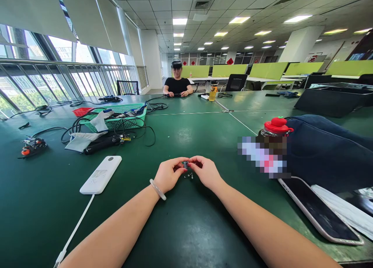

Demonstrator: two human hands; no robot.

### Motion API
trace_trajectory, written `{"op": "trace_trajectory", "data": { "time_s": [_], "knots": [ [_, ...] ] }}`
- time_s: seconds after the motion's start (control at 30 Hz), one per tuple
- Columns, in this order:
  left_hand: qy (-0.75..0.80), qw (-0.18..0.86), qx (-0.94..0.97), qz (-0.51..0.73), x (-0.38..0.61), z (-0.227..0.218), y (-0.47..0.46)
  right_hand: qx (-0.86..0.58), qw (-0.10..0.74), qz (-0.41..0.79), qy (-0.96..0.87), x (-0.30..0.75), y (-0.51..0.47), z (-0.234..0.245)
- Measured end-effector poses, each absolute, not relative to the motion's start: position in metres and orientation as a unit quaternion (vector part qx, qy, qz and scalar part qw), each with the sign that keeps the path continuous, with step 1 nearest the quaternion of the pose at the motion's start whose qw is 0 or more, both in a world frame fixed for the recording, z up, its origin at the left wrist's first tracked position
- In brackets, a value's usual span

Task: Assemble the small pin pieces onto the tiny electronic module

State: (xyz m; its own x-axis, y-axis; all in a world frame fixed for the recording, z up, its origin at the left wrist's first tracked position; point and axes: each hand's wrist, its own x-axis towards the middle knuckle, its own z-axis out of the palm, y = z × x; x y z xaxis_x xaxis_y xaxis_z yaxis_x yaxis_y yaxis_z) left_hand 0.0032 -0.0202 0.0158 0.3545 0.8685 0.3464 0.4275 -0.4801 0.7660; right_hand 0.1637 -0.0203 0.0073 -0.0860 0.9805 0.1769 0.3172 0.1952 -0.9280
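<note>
Both hands meet over the middle of the green table (pixel 186 135). Between their fingertips is a small dark grey piece (pixel 185 165), too small to name its kind. My left hand (pixel 169 174), with a pale bangle on the wrist, pinches it from the left. From the right, my right hand (pixel 205 171) is closed with thumb and fingertips at the piece's other side. Several tiny silvery bits (pixel 190 176) lie on the table just below the fingers.
Left are a white power bank (pixel 101 175) with a cable and a green basket (pixel 125 122) among cables. On the right lie a phone (pixel 320 209), a dark blue bag (pixel 326 155) and a red-lidded bottle (pixel 276 126). Another person (pixel 177 83) sits across the table.
</note>
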Motion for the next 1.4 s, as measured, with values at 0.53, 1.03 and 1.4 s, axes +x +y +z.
{"op": "trace_trajectory", "data": {
  "time_s": [0.53,1.03,1.4],
  "knots": [
    [0.42,0.3,0.764,0.388,0.0035,0.0131,-0.0205,-0.495,0.426,0.254,-0.714,0.1636,-0.0244,0.0081],
    [0.418,0.292,0.772,0.38,0.0049,0.0171,-0.0235,-0.469,0.399,0.15,-0.774,0.1648,-0.0263,0.0113],
    [0.432,0.236,0.812,0.312,0.0065,0.0206,-0.0265,-0.462,0.351,0.168,-0.797,0.1664,-0.0252,0.0121]
  ]
}}
